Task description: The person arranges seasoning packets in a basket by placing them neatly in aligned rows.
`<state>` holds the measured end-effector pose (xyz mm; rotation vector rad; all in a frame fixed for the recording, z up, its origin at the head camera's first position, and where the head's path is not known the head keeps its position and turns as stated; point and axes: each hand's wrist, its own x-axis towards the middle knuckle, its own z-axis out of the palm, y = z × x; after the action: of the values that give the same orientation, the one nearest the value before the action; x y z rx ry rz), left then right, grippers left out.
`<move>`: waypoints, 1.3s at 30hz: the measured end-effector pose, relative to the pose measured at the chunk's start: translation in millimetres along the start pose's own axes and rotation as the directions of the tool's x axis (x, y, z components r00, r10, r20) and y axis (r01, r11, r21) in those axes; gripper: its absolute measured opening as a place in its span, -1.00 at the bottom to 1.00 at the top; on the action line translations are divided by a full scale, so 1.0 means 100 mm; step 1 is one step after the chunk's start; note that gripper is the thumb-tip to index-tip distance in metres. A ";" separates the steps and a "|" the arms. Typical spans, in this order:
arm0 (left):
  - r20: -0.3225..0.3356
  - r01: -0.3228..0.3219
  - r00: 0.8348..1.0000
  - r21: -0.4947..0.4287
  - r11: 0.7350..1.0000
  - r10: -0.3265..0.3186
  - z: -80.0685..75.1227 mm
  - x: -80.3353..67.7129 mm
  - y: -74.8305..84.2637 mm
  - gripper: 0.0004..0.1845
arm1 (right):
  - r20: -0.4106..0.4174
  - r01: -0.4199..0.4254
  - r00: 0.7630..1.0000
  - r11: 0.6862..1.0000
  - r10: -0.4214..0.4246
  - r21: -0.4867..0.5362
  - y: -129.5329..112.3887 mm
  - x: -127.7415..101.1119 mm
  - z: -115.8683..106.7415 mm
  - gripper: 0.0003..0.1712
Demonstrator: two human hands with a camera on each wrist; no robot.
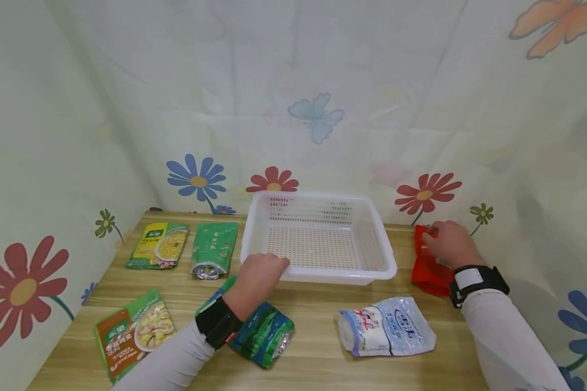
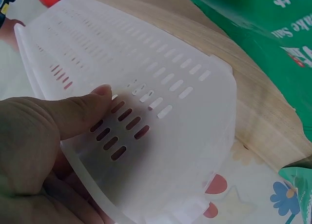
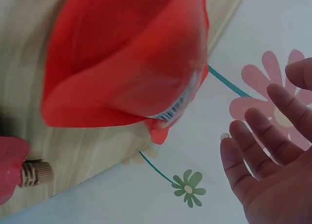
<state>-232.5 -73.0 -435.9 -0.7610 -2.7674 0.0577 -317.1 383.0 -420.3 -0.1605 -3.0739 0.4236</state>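
The left hand (image 1: pixel 259 274) grips the white perforated plastic basket (image 1: pixel 318 239) by its near rim; the right hand (image 1: pixel 451 243), fingers spread, hovers just above the red soft pouch (image 1: pixel 428 270).

- Red pouch (image 3: pixel 126 58): lies at the wooden table (image 3: pixel 29 53) edge, against the flowered cloth (image 3: pixel 146 199).
- Right hand (image 3: pixel 273 151): fingers straight, beside pouch, not touching.

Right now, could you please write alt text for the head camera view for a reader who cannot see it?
A person's left hand grips the front rim of a white slotted basket on a wooden table, while the right hand rests on a red pouch beside it. Five food packets lie around the basket, before a flower-printed cloth backdrop.
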 end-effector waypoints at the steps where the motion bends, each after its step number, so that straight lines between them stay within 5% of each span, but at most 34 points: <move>1: 0.004 0.001 1.000 0.000 1.000 -0.001 0.00 0.00 0.01 -0.85 | 0.013 -0.018 1.000 1.000 0.018 0.010 0.00 0.00 -0.02 -0.41; 12: 0.022 0.021 1.000 -0.017 1.000 -0.021 0.01 0.03 0.03 -0.85 | 0.142 -0.282 0.956 0.940 0.257 0.193 0.24 0.00 -0.02 -0.32; 22: 0.045 0.047 0.998 -0.019 0.999 -0.046 0.01 0.04 0.03 -0.82 | 0.133 -0.297 0.951 0.946 0.280 0.132 0.37 0.03 -0.04 -0.39; 39: 0.075 0.069 0.995 -0.062 0.996 -0.064 -0.01 0.04 0.03 -0.81 | 0.113 -0.358 0.929 0.933 0.352 0.044 0.10 -0.08 -0.12 -0.29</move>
<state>-233.8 -68.3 -434.0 -0.6952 -2.8742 -0.0180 -307.4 394.5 -411.9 -0.7243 -3.1249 0.5577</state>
